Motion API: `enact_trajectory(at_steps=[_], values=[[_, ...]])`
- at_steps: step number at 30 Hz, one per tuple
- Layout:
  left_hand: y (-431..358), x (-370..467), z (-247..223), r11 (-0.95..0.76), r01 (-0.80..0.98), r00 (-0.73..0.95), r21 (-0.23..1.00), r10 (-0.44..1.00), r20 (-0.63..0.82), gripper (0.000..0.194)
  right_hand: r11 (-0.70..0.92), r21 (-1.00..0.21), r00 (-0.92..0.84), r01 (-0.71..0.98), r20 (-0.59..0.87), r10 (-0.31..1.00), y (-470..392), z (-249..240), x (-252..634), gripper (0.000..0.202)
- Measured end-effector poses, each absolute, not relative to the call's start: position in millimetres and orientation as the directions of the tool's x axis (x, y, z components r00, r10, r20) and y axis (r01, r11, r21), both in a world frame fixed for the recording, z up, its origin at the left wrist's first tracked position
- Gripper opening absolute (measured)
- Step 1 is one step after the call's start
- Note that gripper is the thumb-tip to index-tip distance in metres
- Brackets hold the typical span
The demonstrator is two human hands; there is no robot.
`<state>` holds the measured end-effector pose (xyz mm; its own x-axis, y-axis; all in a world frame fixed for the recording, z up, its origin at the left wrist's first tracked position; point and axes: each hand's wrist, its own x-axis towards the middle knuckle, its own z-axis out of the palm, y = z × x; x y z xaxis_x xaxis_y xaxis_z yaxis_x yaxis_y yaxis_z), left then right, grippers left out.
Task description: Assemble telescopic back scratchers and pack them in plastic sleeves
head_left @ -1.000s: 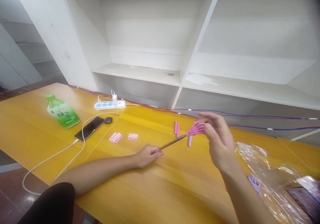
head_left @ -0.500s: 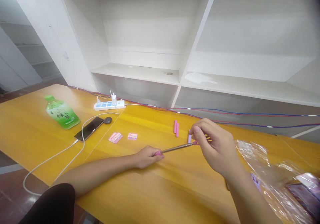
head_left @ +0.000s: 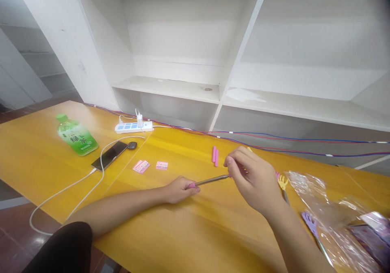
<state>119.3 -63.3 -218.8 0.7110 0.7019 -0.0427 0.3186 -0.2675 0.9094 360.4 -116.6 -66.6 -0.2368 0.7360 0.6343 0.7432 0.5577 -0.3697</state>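
**Left hand [head_left: 179, 189] closed on a scratcher [head_left: 211, 180], far end covered by the right hand [head_left: 255, 179]**

The scratcher's pink handle end is wrapped by the left fingers and thumb. The right hand is curled with the thumb near the fingertips; whether the far end is gripped or only touched cannot be told, as it is hidden there.

The scratcher is held over the middle of the table [head_left: 170, 236], between the two hands. Its long axis is laid crosswise, with the handle end at the left and the far end pointed right and slightly away from the person.

The back edge of the table is lined by cables [head_left: 258, 143]; the near edge is crossed by the left forearm. Bare wood is seen between the forearms, on the near side of the shaft, and between the cards [head_left: 141, 167] and the tubes [head_left: 215, 156]. The right side is taken up by plastic wrap [head_left: 329, 208].

Three cards are counted, two of them overlapped, and two pink tubes, set side by side. One yellow fork [head_left: 282, 182] and one purple fork [head_left: 310, 223] are seen by the right forearm. One bottle [head_left: 77, 137], one phone [head_left: 109, 156] and one power strip [head_left: 134, 127] are placed at the left.
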Motion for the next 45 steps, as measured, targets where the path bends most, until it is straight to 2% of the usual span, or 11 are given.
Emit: enact_trajectory(at_steps=[18,31,38,45], values=[[-65.0,121.0,-217.3,-0.250,0.294,0.716,0.923,0.697,-0.039,0.061,0.574,-0.329,-0.264,0.750,0.646,0.716,-115.2,-75.0,342.8,0.034],[-66.0,121.1,-215.4,-0.259,0.255,0.712,0.932,0.702,0.000,0.058,0.572,-0.290,-0.320,0.768,0.600,0.734,-104.7,-110.9,322.4,0.033],[-65.2,121.4,-216.2,-0.239,0.256,0.698,0.937,0.716,-0.008,0.060,0.532,-0.203,-0.321,0.822,0.606,0.728,-98.9,-116.7,323.3,0.030],[-64.3,121.6,-219.1,-0.233,0.323,0.670,0.917,0.741,-0.048,0.061,0.495,-0.272,-0.303,0.825,0.526,0.795,-89.7,-120.9,332.6,0.032]])
